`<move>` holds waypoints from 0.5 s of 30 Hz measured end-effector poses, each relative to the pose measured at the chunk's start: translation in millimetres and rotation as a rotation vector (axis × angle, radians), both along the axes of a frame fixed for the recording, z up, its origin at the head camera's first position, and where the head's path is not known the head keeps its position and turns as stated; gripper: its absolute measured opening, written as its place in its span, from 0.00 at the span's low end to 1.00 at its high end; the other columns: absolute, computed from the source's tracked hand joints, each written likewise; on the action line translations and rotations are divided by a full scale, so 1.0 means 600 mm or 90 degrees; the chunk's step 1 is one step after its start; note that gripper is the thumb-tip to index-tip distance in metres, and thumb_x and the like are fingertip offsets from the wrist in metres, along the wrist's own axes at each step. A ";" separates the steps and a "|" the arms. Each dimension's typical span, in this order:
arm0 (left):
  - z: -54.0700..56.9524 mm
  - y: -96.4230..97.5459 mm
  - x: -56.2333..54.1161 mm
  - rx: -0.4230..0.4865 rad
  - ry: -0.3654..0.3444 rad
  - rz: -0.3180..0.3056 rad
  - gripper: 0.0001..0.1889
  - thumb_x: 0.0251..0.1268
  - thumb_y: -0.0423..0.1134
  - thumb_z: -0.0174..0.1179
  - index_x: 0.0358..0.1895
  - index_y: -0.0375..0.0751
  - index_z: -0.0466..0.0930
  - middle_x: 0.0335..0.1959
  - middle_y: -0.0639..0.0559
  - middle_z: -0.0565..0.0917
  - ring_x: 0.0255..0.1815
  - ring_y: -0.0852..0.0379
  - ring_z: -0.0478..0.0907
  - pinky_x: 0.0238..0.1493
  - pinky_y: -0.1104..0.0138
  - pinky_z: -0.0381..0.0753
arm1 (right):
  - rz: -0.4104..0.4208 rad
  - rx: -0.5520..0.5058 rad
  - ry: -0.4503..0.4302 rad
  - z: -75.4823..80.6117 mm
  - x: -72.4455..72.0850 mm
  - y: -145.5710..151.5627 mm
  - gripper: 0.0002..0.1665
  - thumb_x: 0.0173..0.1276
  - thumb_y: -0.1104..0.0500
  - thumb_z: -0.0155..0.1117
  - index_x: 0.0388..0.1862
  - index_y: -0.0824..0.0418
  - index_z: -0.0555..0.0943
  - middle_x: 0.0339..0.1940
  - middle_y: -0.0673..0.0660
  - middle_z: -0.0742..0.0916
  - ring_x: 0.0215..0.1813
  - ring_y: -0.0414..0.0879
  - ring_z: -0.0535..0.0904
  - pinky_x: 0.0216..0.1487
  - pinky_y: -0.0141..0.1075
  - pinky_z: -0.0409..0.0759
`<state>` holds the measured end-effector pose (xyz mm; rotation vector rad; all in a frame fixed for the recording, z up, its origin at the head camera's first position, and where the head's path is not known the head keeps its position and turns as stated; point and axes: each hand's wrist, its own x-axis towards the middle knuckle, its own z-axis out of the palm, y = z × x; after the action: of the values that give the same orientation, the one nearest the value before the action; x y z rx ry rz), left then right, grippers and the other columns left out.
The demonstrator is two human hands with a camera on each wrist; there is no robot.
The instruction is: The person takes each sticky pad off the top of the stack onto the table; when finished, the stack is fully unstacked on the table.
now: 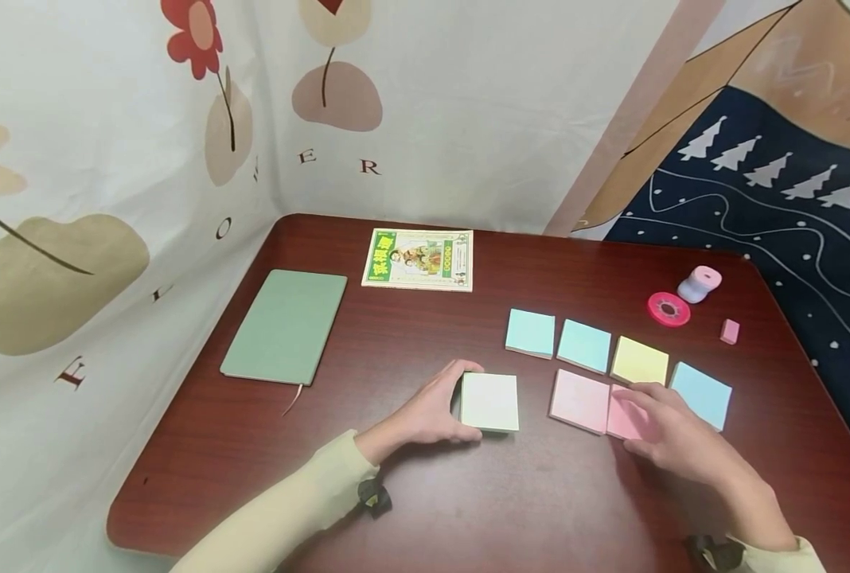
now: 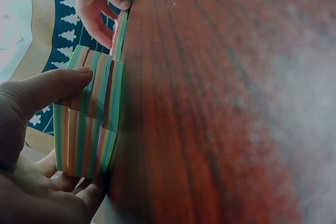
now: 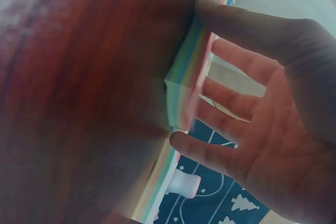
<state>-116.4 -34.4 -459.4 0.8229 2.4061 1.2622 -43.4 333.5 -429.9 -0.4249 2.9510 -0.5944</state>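
Note:
My left hand point(image 1: 432, 410) grips a stack of sticky note pads point(image 1: 490, 402) by two opposite sides, thumb on the near side and fingers round the far one. In the left wrist view the stack's striped edges point(image 2: 86, 140) show several pads piled up. To the right, my right hand point(image 1: 683, 438) holds a pink sticky note pad point(image 1: 621, 414), its thumb at the near edge and its fingers over the far part, partly hiding it. That pad lies against another pink pad point(image 1: 580, 400) on its left. Its layered coloured edge point(image 3: 181, 85) faces the right wrist camera.
Behind the pink pads is a row of two mint pads point(image 1: 530, 333) point(image 1: 584, 345), a yellow pad point(image 1: 640, 360) and a blue pad point(image 1: 701, 395). Farther right stand a tape dispenser point(image 1: 699, 284), a pink disc point(image 1: 668, 309) and an eraser point(image 1: 730, 331). A green notebook point(image 1: 286, 326) and booklet point(image 1: 418, 259) lie left and back.

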 end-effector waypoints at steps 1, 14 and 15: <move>0.000 0.000 0.000 0.000 0.000 -0.001 0.46 0.37 0.37 0.80 0.65 0.44 0.64 0.54 0.55 0.73 0.51 0.57 0.70 0.55 0.61 0.70 | 0.000 0.003 0.002 0.002 0.000 0.000 0.42 0.47 0.57 0.82 0.62 0.62 0.76 0.58 0.66 0.76 0.59 0.63 0.68 0.52 0.61 0.75; -0.001 0.000 -0.002 -0.007 -0.006 -0.002 0.48 0.35 0.36 0.81 0.65 0.46 0.64 0.53 0.56 0.73 0.51 0.58 0.71 0.56 0.61 0.70 | 0.064 -0.041 0.058 0.040 -0.021 -0.084 0.35 0.53 0.55 0.79 0.60 0.59 0.79 0.59 0.60 0.79 0.60 0.58 0.73 0.55 0.57 0.75; -0.001 0.000 -0.002 -0.008 -0.003 -0.003 0.48 0.34 0.36 0.81 0.65 0.46 0.64 0.53 0.56 0.73 0.51 0.58 0.71 0.56 0.61 0.70 | 0.083 -0.049 0.067 0.038 -0.025 -0.097 0.35 0.53 0.55 0.79 0.61 0.59 0.79 0.60 0.60 0.79 0.61 0.58 0.73 0.57 0.56 0.74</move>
<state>-117.7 -34.4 -460.0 0.8206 2.4040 1.2437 -58.7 275.4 -407.0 -0.6698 2.9764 -0.6911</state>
